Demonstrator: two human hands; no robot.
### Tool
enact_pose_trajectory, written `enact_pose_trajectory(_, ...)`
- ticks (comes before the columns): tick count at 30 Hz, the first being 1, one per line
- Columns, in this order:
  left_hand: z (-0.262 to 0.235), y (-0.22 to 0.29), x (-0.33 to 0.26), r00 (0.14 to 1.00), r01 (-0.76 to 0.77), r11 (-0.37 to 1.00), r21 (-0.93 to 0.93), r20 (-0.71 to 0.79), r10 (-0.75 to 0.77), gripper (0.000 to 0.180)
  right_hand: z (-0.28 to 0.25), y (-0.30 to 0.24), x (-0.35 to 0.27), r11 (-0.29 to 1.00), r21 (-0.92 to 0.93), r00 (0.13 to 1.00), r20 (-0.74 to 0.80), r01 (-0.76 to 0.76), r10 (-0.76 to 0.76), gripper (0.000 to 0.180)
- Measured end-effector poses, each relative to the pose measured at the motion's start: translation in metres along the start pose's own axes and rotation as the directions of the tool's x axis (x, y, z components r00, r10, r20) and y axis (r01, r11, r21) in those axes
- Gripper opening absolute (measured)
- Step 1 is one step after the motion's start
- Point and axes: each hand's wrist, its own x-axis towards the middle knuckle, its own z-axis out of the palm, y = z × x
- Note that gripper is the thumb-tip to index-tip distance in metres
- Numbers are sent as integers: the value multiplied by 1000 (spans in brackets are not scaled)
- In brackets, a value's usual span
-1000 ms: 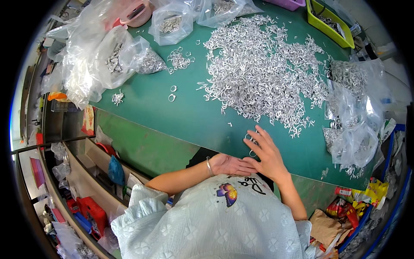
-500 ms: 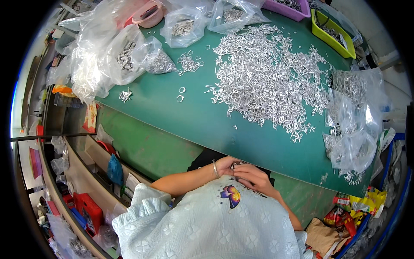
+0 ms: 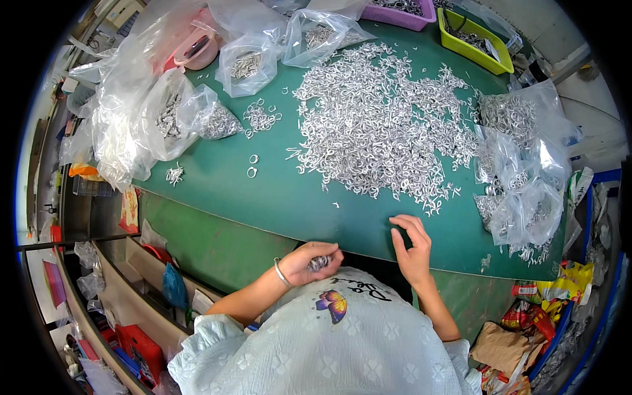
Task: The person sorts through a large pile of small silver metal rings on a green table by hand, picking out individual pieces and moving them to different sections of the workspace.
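Note:
My left hand [image 3: 303, 261], with a bangle at its wrist, is closed around a small handful of silvery metal pieces [image 3: 319, 263], in front of my body by the table's near edge. The fingers hide most of what it holds. Over that edge, my right hand [image 3: 414, 253] is open, fingers apart, with nothing in it. A wide heap of small curved silver metal parts [image 3: 382, 125] lies beyond it on the green table [image 3: 289, 204]. Left of the heap are a cluster of ring-like parts [image 3: 261, 117], two single rings [image 3: 252, 172] and a little pile of thin pieces [image 3: 174, 174].
Clear plastic bags of metal parts stand at the left [image 3: 217, 120], the back [image 3: 247, 64] and the right [image 3: 520, 171]. Along the far side are a pink basket [image 3: 197, 56], a purple tray [image 3: 401, 18] and a lime-green tray [image 3: 471, 47]. Shelving [image 3: 125, 289] is at my left.
My hands have parted. The right has moved forward and opened over the table edge; the left has shifted left, still closed, with metal pieces now showing. The whole view has shifted slightly.

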Motion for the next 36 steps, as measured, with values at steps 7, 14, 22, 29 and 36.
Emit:
enact_pose_trajectory(7, 28, 4, 10, 973, -169, 945, -279, -197, 116, 26, -14, 4, 8, 991, -133, 996, -82, 23, -34, 20)
enact_pose_trajectory(14, 54, 15, 53, 992, -73, 940, -333, -119, 35, 30, 0, -7, 10, 980, 176, 995, 67, -89, 79, 29)
enact_pose_trajectory(22, 60, 14, 85, 989, -147, 916, -372, -70, 131, 28, -3, -9, 17, 992, 112, 997, 46, 56, -61, 33)
enact_pose_trajectory(29, 58, 26, 104, 996, -79, 926, -370, 16, 92, 21, -24, 5, 49, 997, 26, 995, -57, 78, -77, 33)
enact_pose_trajectory(36, 108, 100, 117, 961, -223, 881, 417, -58, 271, 22, -77, 92, 178, 987, -117, 952, -299, -106, 67, 27)
